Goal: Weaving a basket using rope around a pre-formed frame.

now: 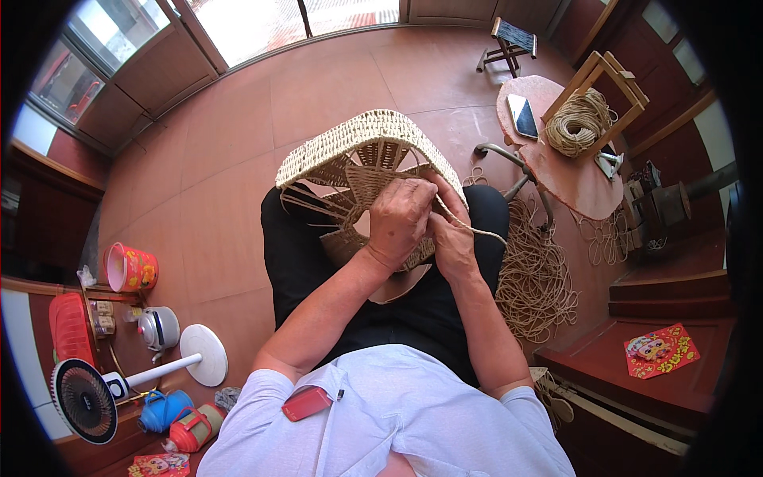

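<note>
A partly woven basket of pale cord (354, 131) rests on my black-trousered lap, with loose spokes sticking out at its left and an inner woven section. My left hand (401, 219) reaches across its middle with curled, closed fingers at the right inner side; what its fingertips grip is hidden. My right hand (449, 238) is just beside and partly behind it, fingers closed at the basket's right side around the working cord (481, 232), whose free length trails out to the right.
A pink round table (544, 187) holds a phone (522, 116), a cord coil (568, 127) and a wooden frame. Tangled cord (532, 278) lies right of my legs. A folding stool (509, 44) stands behind. At left are a fan (86, 401), bucket (131, 266), pot and flasks.
</note>
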`<action>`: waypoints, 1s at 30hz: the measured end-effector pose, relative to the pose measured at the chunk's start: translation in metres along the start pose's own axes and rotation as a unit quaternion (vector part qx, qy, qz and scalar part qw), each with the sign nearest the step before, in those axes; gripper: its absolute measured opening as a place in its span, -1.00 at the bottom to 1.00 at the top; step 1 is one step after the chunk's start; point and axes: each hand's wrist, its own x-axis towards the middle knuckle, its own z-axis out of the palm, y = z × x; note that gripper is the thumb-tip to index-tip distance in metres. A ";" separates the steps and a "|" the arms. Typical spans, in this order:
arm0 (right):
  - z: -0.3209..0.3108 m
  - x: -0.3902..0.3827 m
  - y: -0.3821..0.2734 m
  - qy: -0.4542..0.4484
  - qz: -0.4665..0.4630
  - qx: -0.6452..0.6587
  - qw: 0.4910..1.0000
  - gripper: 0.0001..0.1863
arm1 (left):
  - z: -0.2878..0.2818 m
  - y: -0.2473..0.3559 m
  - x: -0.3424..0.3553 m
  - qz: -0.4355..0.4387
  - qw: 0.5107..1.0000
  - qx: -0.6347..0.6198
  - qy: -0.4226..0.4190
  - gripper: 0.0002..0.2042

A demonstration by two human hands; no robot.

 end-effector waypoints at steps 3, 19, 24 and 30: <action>-0.003 0.002 0.007 0.027 0.026 0.043 0.998 -0.28 | 0.001 -0.001 0.002 -0.002 1.000 0.000 -0.011 -0.81; -0.013 -0.015 0.006 0.110 -0.110 -0.161 0.975 -0.55 | 0.005 0.014 -0.005 0.025 0.997 0.065 0.015 -0.79; -0.025 -0.020 0.001 0.094 -0.091 -0.141 0.981 -0.60 | 0.015 0.014 -0.007 -0.017 0.998 0.057 -0.016 -0.76; -0.027 -0.017 0.002 0.110 -0.070 -0.125 0.984 -0.63 | 0.022 0.015 0.001 -0.033 0.999 0.041 -0.010 -0.70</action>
